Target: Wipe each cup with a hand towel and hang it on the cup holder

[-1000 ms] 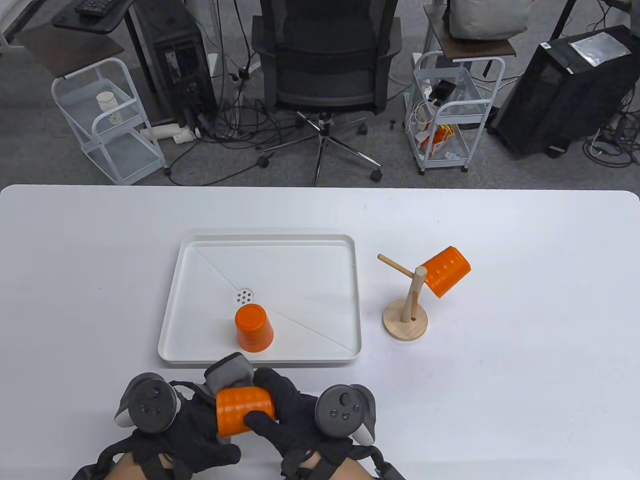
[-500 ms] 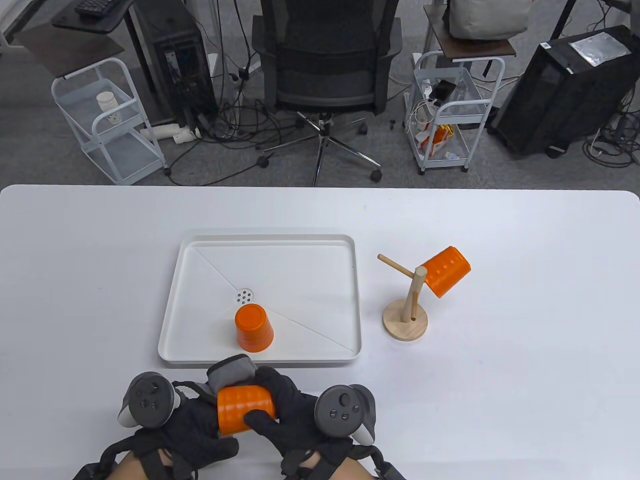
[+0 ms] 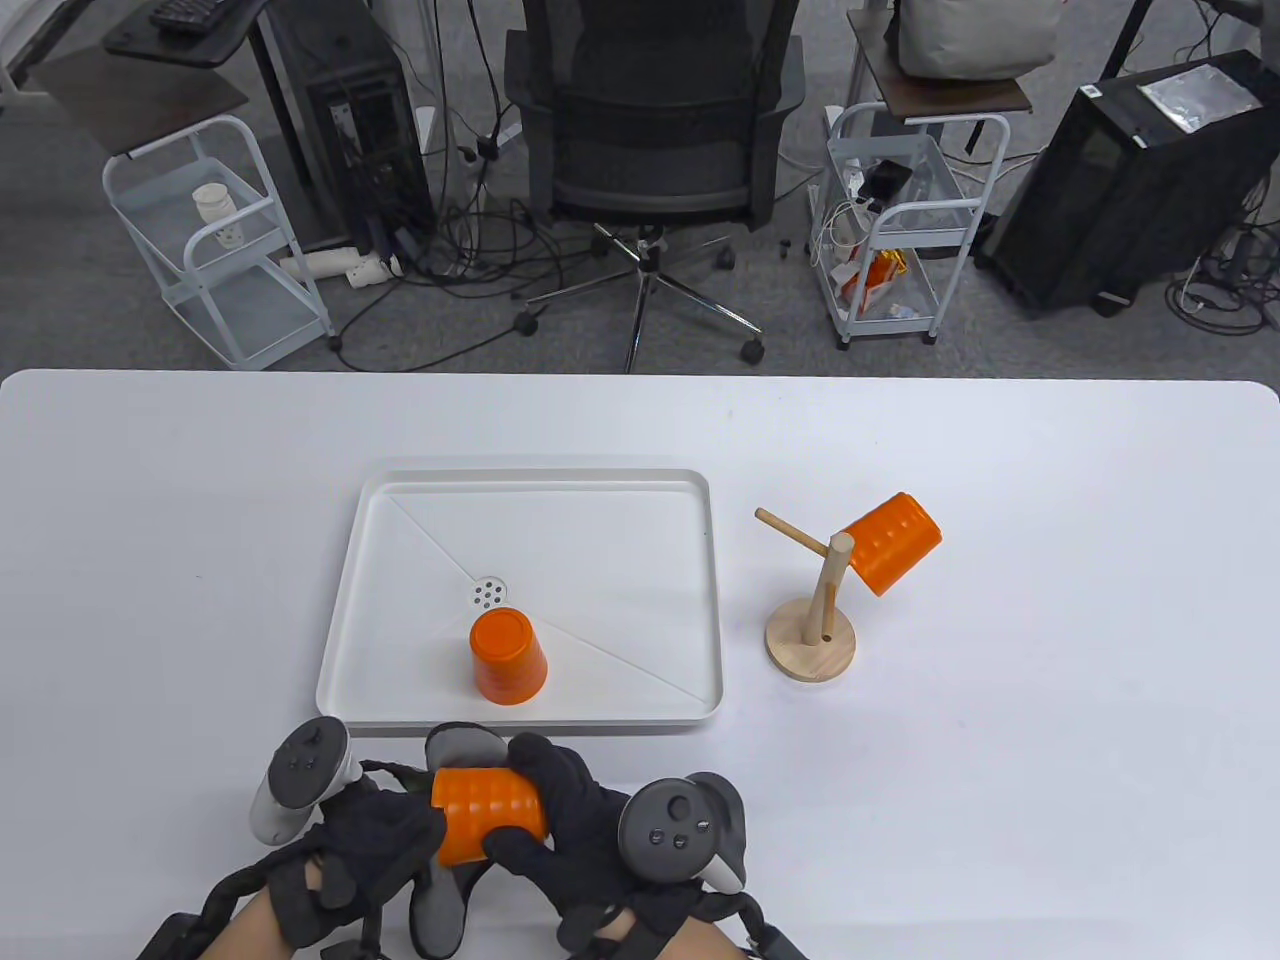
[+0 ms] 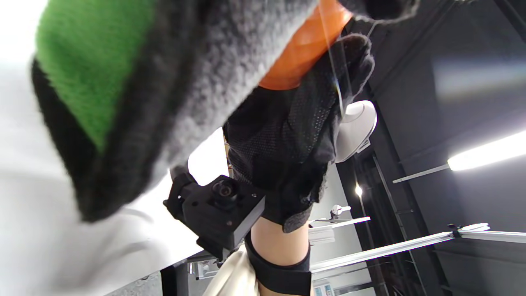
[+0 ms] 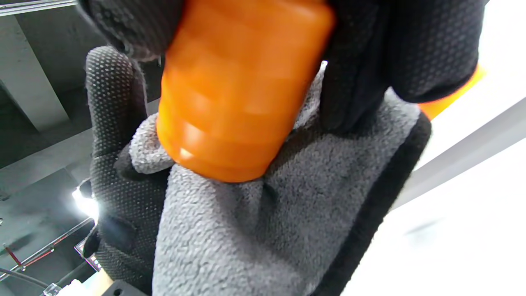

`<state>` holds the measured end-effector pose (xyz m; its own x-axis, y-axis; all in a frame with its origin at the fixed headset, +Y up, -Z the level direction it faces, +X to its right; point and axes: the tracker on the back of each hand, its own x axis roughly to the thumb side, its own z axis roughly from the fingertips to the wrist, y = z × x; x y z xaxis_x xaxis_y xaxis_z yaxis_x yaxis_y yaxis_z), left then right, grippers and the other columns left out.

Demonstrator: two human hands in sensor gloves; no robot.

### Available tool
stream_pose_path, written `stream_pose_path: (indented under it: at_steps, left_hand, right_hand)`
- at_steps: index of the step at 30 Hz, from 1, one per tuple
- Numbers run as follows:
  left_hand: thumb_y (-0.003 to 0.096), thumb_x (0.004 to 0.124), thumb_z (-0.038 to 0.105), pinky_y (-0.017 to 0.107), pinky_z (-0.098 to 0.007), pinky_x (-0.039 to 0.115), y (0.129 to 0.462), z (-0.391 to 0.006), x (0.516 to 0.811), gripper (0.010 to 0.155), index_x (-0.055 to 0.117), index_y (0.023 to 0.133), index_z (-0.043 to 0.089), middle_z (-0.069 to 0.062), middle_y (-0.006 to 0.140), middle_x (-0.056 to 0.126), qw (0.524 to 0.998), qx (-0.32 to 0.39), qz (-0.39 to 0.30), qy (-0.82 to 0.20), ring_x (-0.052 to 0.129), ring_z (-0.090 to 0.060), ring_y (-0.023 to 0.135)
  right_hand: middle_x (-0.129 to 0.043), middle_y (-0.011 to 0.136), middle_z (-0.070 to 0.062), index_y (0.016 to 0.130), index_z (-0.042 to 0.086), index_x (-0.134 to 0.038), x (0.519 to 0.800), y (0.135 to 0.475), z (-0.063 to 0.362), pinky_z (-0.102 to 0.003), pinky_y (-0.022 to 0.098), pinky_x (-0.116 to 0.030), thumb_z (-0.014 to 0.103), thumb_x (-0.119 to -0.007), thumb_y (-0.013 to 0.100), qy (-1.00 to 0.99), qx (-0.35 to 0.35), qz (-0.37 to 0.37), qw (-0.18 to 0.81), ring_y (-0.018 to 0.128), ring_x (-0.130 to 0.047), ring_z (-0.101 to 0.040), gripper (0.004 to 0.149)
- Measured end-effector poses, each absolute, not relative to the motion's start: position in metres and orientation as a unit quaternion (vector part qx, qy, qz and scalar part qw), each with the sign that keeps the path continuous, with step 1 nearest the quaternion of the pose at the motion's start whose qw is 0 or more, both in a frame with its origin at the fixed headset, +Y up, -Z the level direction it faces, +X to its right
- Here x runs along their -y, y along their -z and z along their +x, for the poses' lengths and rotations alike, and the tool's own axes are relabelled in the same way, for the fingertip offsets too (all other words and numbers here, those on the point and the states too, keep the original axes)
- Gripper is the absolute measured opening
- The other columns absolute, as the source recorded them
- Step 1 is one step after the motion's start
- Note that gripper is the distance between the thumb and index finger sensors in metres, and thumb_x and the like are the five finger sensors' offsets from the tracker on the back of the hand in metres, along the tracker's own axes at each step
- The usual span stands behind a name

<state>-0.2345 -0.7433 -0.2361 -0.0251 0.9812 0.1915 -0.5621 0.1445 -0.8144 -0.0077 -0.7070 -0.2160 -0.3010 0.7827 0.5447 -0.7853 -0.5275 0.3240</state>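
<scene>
cup point(image 3: 508, 655) in tray point(image 3: 690, 590), holder point(image 3: 812, 640) right, hands point(image 3: 470, 850) in front.

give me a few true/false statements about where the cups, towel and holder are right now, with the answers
1. The right hand grips an orange cup near the table's front edge. True.
2. The grey hand towel lies flat in the white tray. False: the left hand holds it against the held cup.
3. One cup hangs on the cup holder. True: the hung cup sits on its right-side peg.
4. Both holder pegs are taken. False: the left peg is bare.
5. The cup in the tray lies on its side. False: it stands upside down, base up, near the drain.
</scene>
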Motion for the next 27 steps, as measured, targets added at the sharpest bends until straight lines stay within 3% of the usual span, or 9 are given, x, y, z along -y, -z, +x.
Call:
stream_pose_path:
  at_steps: [11,19,27]
  left_hand:
    - [0.0433,0.041,0.082,0.061,-0.072,0.059,0.238,-0.244,0.737,0.095,0.056,0.107,0.014,-0.010,0.114,0.062,0.605,0.392,-0.240,-0.650,0.059,-0.063,0.093]
    - [0.0414,0.042,0.078,0.063,-0.074,0.056,0.238,-0.258,0.727,0.096,0.048,0.109,0.011,-0.016,0.116,0.051,0.565,0.368,-0.213,-0.707,0.058,-0.063,0.095]
    - [0.0430,0.043,0.074,0.064,-0.074,0.054,0.238,-0.268,0.721,0.089,0.044,0.112,0.017,-0.012,0.120,0.040,0.584,0.349,-0.172,-0.712,0.056,-0.064,0.096]
  right_hand:
    - [-0.059,0.097,-0.031,0.103,0.007,-0.035,0.699,0.217,0.000,-0.060,0.049,-0.080,0.050,-0.074,0.047,-0.801,0.042,0.334,0.495,0.062,-0.096,-0.043,0.081]
    - [-0.058,0.097,-0.031,0.103,0.006,-0.033,0.692,0.221,0.013,-0.060,0.049,-0.080,0.050,-0.074,0.047,-0.797,0.076,0.314,0.510,0.061,-0.095,-0.043,0.082]
    - [-0.059,0.097,-0.030,0.102,0.005,-0.034,0.692,0.222,0.015,-0.060,0.049,-0.080,0.051,-0.073,0.047,-0.796,0.078,0.308,0.516,0.061,-0.095,-0.043,0.081]
